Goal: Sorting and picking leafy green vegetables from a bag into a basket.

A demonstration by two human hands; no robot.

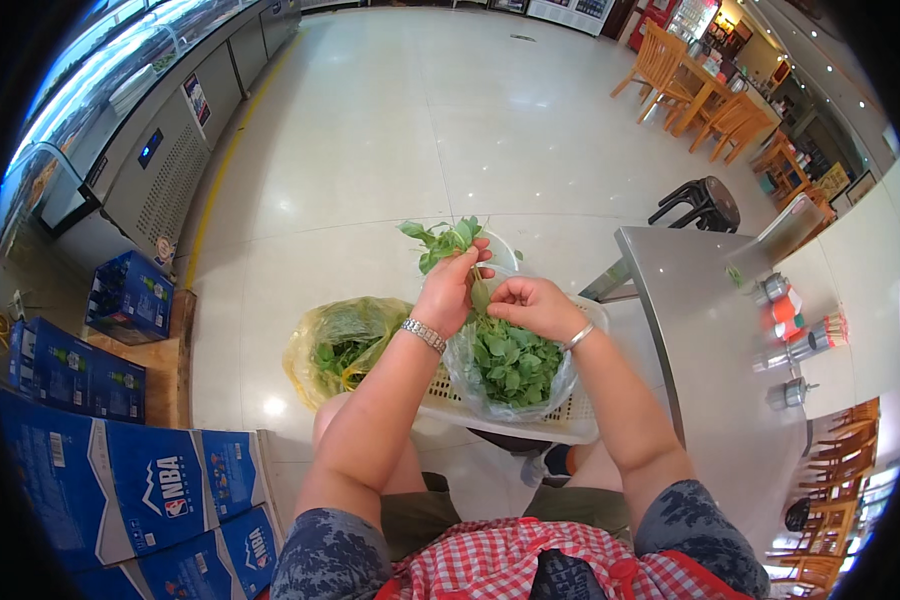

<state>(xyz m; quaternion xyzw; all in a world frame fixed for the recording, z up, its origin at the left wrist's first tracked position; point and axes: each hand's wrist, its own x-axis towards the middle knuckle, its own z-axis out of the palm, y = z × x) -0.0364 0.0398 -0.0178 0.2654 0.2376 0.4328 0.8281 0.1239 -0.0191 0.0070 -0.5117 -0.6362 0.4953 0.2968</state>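
Observation:
My left hand [450,289], with a metal watch on the wrist, grips a sprig of leafy greens [444,244] whose leaves fan out above the fingers. Thumb and forefinger of my right hand [534,306] meet at the edge of a leaf [480,295] hanging below the left hand. Under both hands a clear plastic bag [461,379], full of loose green leaves [521,365], sits in a white slotted plastic basket [581,427]. To the left, a yellow translucent plastic bag [375,311] holds more greens [335,358]. Partly hidden behind my hands is a white round container [504,251].
A steel-topped table [690,300] with condiment pots stands close on the right, a dark stool [709,202] beyond it. Stacked blue cartons [157,487] rise at the left, near a refrigerated counter [172,150]. Wooden chairs [656,56] stand far right on the tiled floor [360,135].

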